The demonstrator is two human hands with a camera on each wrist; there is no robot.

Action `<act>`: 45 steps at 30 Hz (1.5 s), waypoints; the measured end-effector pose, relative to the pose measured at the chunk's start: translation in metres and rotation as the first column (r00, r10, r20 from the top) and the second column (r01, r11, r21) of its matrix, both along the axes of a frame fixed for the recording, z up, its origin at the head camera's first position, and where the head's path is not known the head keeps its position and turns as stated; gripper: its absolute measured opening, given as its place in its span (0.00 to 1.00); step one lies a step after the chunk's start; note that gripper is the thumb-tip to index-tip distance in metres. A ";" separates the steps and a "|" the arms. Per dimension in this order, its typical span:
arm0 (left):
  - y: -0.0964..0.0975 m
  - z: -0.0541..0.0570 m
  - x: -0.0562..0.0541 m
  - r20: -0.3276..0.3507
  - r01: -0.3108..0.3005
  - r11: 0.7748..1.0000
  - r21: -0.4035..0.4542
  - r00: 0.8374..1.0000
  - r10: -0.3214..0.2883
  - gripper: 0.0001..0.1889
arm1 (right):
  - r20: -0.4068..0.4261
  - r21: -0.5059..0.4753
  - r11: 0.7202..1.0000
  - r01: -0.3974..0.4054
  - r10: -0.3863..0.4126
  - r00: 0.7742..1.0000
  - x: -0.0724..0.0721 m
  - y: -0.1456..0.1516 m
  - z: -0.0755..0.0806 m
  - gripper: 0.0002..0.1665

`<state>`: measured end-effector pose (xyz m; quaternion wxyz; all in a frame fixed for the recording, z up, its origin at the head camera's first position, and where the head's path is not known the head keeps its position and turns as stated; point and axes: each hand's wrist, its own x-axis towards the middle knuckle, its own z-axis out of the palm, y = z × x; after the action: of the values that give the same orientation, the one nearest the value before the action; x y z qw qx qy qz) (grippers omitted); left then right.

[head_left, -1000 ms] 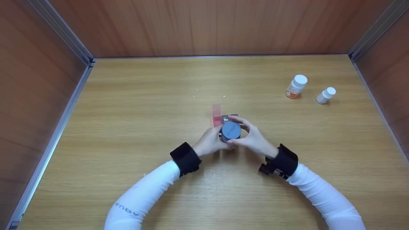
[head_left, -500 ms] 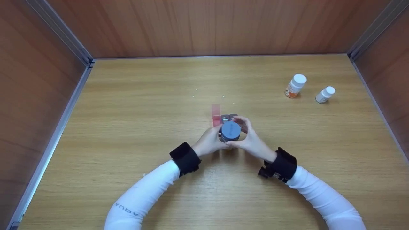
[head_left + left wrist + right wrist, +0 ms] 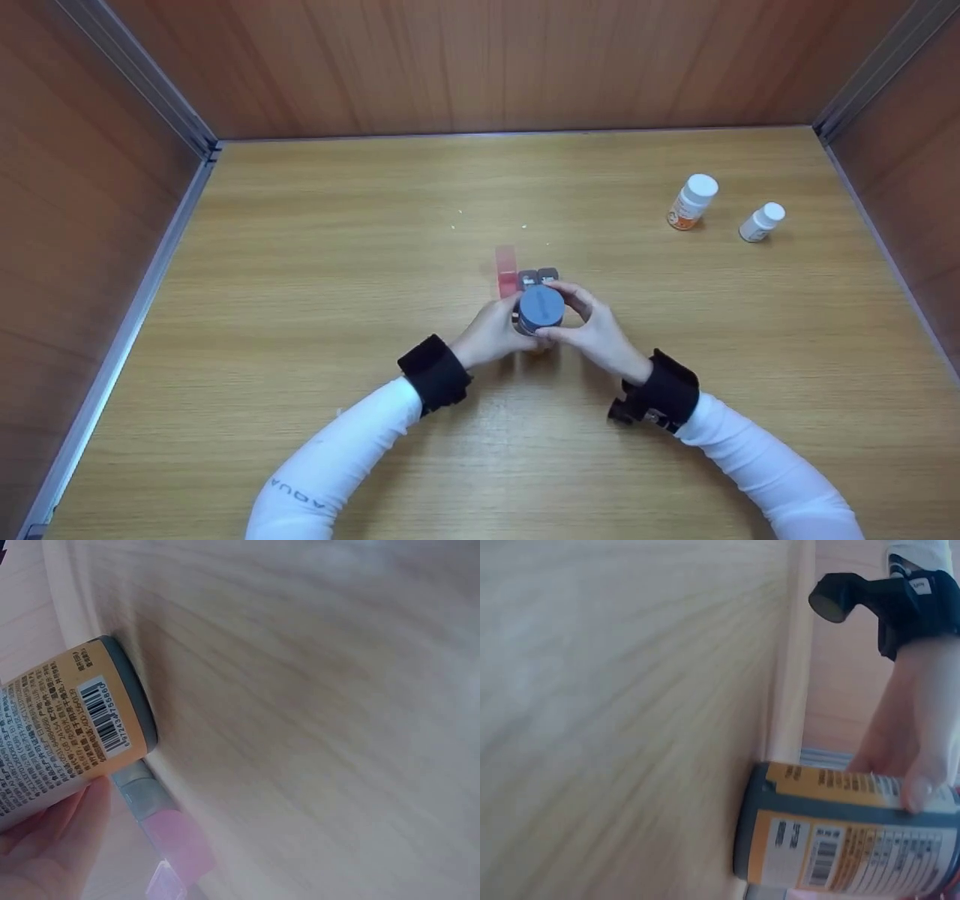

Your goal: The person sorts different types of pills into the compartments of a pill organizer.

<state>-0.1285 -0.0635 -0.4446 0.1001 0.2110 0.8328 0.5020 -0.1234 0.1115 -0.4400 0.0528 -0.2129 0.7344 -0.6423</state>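
A supplement bottle (image 3: 541,309) with a blue-grey lid stands upright between both hands. Orange and white label panels, a barcode and small print cover the bottle (image 3: 52,731) in the left wrist view. My left hand (image 3: 493,331) grips its body from the left; the thumb of that left hand (image 3: 922,712) lies on the label in the right wrist view. Around the lid's right side, my right hand (image 3: 600,337) curls thumb and fingers at its edge. Just behind the bottle lies a pill organizer (image 3: 528,278) with grey compartments and a translucent red one whose lid is raised.
A white pill bottle (image 3: 692,202) with an orange-marked label stands at the back right. Beside it is a smaller white bottle (image 3: 762,222). Several tiny white bits (image 3: 524,226) lie on the wooden table (image 3: 337,247). Wood panels (image 3: 480,67) enclose the back and sides.
My right hand's fingers spread a little off the lid's far side half a second ago, then came back onto it, nearer the front. The left hand and the bottle have stayed in place.
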 end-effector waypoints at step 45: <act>0.002 0.001 0.000 -0.029 -0.048 0.995 -0.082 0.999 0.046 0.30 | -0.084 0.878 0.463 0.119 -0.096 0.992 -0.134 0.086 0.010 0.26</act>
<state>-0.1285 -0.0618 -0.4433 0.0854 0.1939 0.8589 0.4662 -0.2569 0.1976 -0.4298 0.1060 -0.1159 0.9724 -0.1727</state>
